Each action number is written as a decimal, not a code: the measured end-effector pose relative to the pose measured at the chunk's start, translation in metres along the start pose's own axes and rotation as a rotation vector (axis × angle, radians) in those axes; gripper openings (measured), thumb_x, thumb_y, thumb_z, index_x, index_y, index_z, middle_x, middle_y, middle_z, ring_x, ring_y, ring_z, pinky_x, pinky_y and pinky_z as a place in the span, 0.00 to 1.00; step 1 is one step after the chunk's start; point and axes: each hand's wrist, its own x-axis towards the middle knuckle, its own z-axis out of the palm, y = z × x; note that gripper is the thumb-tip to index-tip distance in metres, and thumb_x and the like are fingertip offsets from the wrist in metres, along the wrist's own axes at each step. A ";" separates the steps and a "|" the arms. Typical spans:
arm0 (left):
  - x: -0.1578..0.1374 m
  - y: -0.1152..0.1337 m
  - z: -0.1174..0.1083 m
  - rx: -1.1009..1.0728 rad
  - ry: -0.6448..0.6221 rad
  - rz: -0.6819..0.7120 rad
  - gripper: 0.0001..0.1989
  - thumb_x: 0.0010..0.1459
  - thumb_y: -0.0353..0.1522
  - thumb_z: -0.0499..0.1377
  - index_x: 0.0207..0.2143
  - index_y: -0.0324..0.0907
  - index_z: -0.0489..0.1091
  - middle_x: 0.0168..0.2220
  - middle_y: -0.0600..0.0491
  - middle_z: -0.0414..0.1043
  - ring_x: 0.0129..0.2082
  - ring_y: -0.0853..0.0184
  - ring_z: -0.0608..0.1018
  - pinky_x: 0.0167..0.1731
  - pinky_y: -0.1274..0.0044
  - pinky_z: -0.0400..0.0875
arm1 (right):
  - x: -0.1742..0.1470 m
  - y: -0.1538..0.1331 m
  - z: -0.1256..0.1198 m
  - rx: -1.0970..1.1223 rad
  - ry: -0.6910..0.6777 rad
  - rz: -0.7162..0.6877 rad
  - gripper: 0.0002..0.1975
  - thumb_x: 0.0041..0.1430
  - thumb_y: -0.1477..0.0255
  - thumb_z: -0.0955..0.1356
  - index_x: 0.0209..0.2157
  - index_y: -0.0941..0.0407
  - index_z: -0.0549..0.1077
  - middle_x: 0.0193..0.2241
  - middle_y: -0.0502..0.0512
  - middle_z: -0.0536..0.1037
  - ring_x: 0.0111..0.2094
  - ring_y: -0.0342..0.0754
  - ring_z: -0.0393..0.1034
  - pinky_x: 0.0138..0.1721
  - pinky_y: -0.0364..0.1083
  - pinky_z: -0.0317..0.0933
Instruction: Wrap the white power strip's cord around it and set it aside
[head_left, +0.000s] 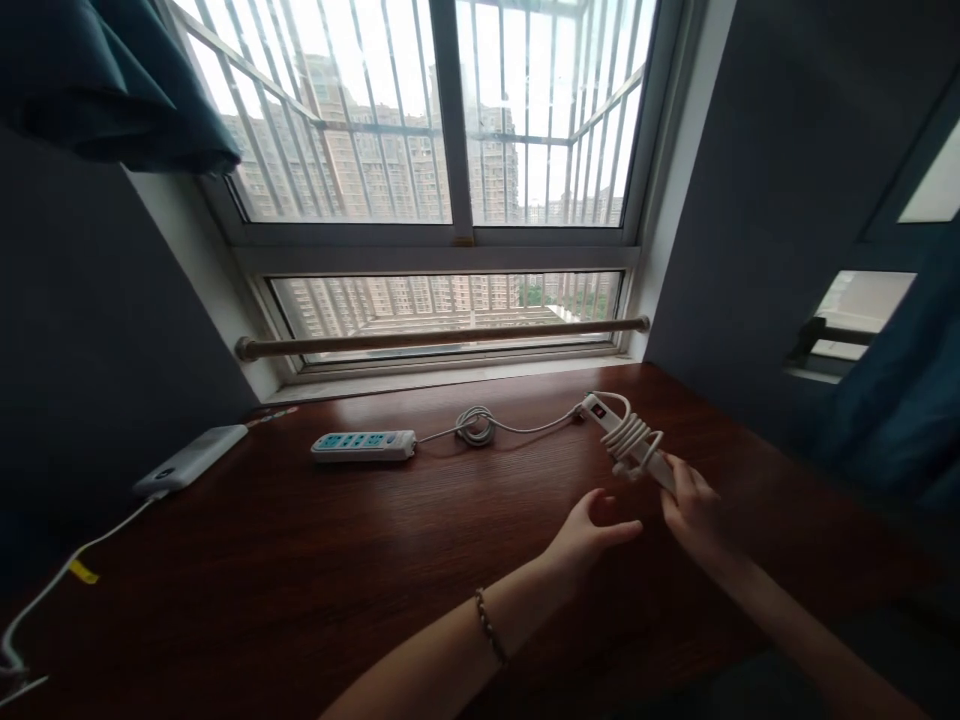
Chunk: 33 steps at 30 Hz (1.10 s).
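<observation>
My right hand (691,502) grips the near end of a white power strip (660,468) at the right of the table. Its white cord (630,436) is wound round it in several loops, and a red switch shows at its far end. Just left of it, my left hand (589,532) has thumb and fingers apart with nothing between them. A second power strip (364,446), white with a blue-green socket face, lies on the table farther left. From it a grey-white cable (475,426), looped into a small coil midway, runs to the far end of the held strip.
The reddish-brown wooden table (360,560) reaches to the window. A white power bank-like box (193,458) lies at the left, with a white cable (60,580) trailing nearer. A wooden rail (442,338) crosses the window's lower part. Blue curtains (112,90) hang at both sides.
</observation>
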 end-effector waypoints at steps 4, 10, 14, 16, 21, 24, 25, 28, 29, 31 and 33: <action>-0.004 -0.006 0.003 0.053 -0.056 -0.039 0.33 0.31 0.31 0.68 0.44 0.37 0.64 0.48 0.40 0.64 0.48 0.56 0.68 0.46 0.67 0.63 | 0.005 0.079 -0.030 0.007 -0.135 0.337 0.17 0.46 0.70 0.63 0.41 0.57 0.66 0.34 0.59 0.74 0.35 0.53 0.69 0.36 0.47 0.61; -0.005 -0.007 0.001 0.208 -0.109 0.030 0.26 0.33 0.33 0.67 0.39 0.38 0.68 0.42 0.44 0.70 0.43 0.61 0.72 0.46 0.69 0.64 | 0.013 0.171 -0.072 -0.072 -0.094 0.491 0.22 0.41 0.68 0.65 0.42 0.60 0.68 0.37 0.62 0.74 0.38 0.55 0.68 0.37 0.47 0.59; -0.006 -0.010 0.000 0.221 -0.131 0.067 0.24 0.34 0.32 0.67 0.38 0.38 0.69 0.40 0.46 0.71 0.42 0.62 0.72 0.46 0.69 0.64 | 0.014 0.212 -0.086 -0.150 -0.095 0.514 0.23 0.42 0.66 0.65 0.42 0.60 0.68 0.37 0.62 0.74 0.38 0.55 0.68 0.36 0.46 0.59; -0.006 -0.012 0.000 0.215 -0.149 0.081 0.23 0.35 0.32 0.66 0.37 0.38 0.69 0.39 0.46 0.72 0.41 0.62 0.73 0.46 0.69 0.64 | 0.014 0.229 -0.089 -0.176 -0.102 0.516 0.23 0.41 0.65 0.65 0.41 0.61 0.69 0.36 0.62 0.74 0.38 0.55 0.68 0.36 0.46 0.59; -0.005 -0.015 -0.001 0.218 -0.175 0.101 0.21 0.36 0.32 0.66 0.37 0.38 0.68 0.39 0.47 0.72 0.40 0.63 0.73 0.46 0.70 0.64 | 0.010 0.258 -0.090 -0.226 -0.130 0.523 0.22 0.41 0.66 0.65 0.40 0.61 0.69 0.36 0.63 0.74 0.38 0.56 0.68 0.36 0.47 0.58; -0.005 -0.016 -0.001 0.223 -0.191 0.113 0.20 0.38 0.31 0.65 0.37 0.38 0.68 0.39 0.46 0.72 0.41 0.63 0.73 0.46 0.70 0.64 | 0.008 0.267 -0.089 -0.201 -0.132 0.536 0.22 0.41 0.66 0.65 0.41 0.60 0.68 0.37 0.63 0.74 0.38 0.56 0.68 0.36 0.47 0.58; -0.005 -0.016 -0.001 0.226 -0.195 0.118 0.20 0.39 0.31 0.65 0.38 0.38 0.68 0.39 0.46 0.72 0.41 0.63 0.73 0.46 0.70 0.64 | 0.008 0.268 -0.089 -0.192 -0.134 0.536 0.22 0.41 0.66 0.65 0.41 0.60 0.68 0.37 0.63 0.73 0.38 0.56 0.68 0.36 0.47 0.58; -0.006 -0.017 -0.002 0.235 -0.203 0.122 0.20 0.39 0.31 0.64 0.38 0.37 0.67 0.39 0.46 0.71 0.41 0.64 0.73 0.46 0.70 0.64 | 0.008 0.273 -0.089 -0.167 -0.150 0.535 0.23 0.41 0.67 0.66 0.41 0.60 0.68 0.38 0.62 0.73 0.38 0.54 0.68 0.37 0.46 0.58; -0.006 -0.018 -0.002 0.235 -0.206 0.119 0.20 0.39 0.31 0.65 0.37 0.37 0.67 0.39 0.46 0.72 0.41 0.64 0.73 0.46 0.70 0.64 | 0.008 0.275 -0.089 -0.161 -0.158 0.534 0.23 0.40 0.67 0.66 0.41 0.61 0.68 0.38 0.62 0.73 0.38 0.54 0.68 0.37 0.45 0.58; -0.005 -0.020 -0.003 0.229 -0.215 0.112 0.20 0.39 0.31 0.65 0.38 0.37 0.67 0.39 0.46 0.72 0.41 0.63 0.73 0.46 0.70 0.64 | 0.009 0.279 -0.089 -0.161 -0.175 0.529 0.24 0.40 0.68 0.66 0.42 0.61 0.67 0.38 0.61 0.73 0.38 0.52 0.68 0.37 0.44 0.58; -0.004 -0.022 -0.004 0.224 -0.220 0.108 0.21 0.39 0.32 0.65 0.38 0.38 0.67 0.39 0.46 0.72 0.41 0.63 0.73 0.46 0.70 0.64 | 0.009 0.283 -0.089 -0.176 -0.186 0.512 0.24 0.40 0.67 0.66 0.42 0.61 0.67 0.38 0.60 0.73 0.38 0.52 0.68 0.36 0.44 0.58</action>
